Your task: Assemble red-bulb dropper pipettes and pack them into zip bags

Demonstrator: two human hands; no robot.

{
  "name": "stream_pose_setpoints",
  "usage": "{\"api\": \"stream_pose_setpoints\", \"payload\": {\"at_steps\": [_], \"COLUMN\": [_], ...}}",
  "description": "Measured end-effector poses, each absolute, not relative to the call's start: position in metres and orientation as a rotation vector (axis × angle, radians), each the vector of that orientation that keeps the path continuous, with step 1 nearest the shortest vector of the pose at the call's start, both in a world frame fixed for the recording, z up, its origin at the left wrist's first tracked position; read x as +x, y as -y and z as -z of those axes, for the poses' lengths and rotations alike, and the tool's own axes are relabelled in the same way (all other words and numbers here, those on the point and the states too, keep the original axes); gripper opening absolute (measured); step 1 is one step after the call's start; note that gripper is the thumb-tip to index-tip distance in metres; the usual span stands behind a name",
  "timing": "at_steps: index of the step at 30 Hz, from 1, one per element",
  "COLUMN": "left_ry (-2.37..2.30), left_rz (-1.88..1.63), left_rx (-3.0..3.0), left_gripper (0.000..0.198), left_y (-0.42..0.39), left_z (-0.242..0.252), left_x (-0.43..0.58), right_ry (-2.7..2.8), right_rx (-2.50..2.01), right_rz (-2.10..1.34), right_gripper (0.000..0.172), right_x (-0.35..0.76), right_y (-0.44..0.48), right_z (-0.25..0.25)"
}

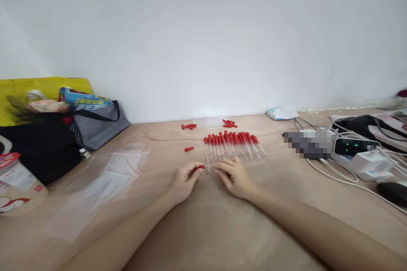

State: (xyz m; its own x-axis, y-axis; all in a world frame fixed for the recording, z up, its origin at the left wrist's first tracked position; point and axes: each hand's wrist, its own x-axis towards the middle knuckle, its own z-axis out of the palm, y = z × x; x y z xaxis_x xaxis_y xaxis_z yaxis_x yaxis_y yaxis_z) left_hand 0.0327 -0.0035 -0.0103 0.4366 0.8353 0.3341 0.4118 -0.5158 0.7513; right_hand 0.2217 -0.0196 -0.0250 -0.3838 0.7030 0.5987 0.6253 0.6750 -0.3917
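Note:
My left hand (186, 182) pinches a red rubber bulb (199, 168) between thumb and fingers. Facing it, my right hand (233, 178) has its fingertips closed on a thin clear dropper tube (208, 166), whose near end meets the bulb; how deep it sits inside is hidden. Another clear tube (207, 157) lies on the table just beyond my fingers. Behind my right hand, several red-topped droppers (233, 142) lie side by side in a row, tips toward me. A single loose bulb (189, 149) rests beyond my left hand.
Two small groups of red bulbs (190, 126) lie near the wall, with clear tubes (212, 123) between them. Clear plastic bags (117, 173) lie at left, near a striped bag (100, 123) and a tub (20, 186). Cables and a power strip (356, 147) crowd the right.

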Motion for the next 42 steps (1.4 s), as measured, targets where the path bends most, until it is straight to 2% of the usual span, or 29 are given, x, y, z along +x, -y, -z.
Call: {"api": "stream_pose_setpoints", "payload": {"at_steps": [9, 21, 25, 36, 42], "left_ry": [-0.979, -0.956, -0.883, -0.854, -1.006], "left_rz": [-0.993, -0.856, -0.844, -0.842, -0.906], "left_rx": [2.245, 2.478, 2.549, 2.540, 2.231], "left_gripper": [0.018, 0.017, 0.016, 0.018, 0.014], "left_y": [0.005, 0.010, 0.012, 0.015, 0.006], "left_z": [0.012, 0.008, 0.009, 0.007, 0.007], "left_x": [0.030, 0.029, 0.029, 0.031, 0.025], "right_ry": [2.197, 2.329, 2.309, 2.289, 2.300], "right_rx": [-0.943, -0.927, -0.888, -0.849, -0.960], "right_rz": [-0.159, 0.171, 0.151, 0.001, -0.021], "right_gripper": [0.023, 0.029, 0.024, 0.024, 0.025], "right_x": [0.228, 0.233, 0.230, 0.220, 0.223], "right_y": [0.017, 0.020, 0.025, 0.026, 0.026], "right_z": [0.025, 0.024, 0.023, 0.023, 0.018]}}
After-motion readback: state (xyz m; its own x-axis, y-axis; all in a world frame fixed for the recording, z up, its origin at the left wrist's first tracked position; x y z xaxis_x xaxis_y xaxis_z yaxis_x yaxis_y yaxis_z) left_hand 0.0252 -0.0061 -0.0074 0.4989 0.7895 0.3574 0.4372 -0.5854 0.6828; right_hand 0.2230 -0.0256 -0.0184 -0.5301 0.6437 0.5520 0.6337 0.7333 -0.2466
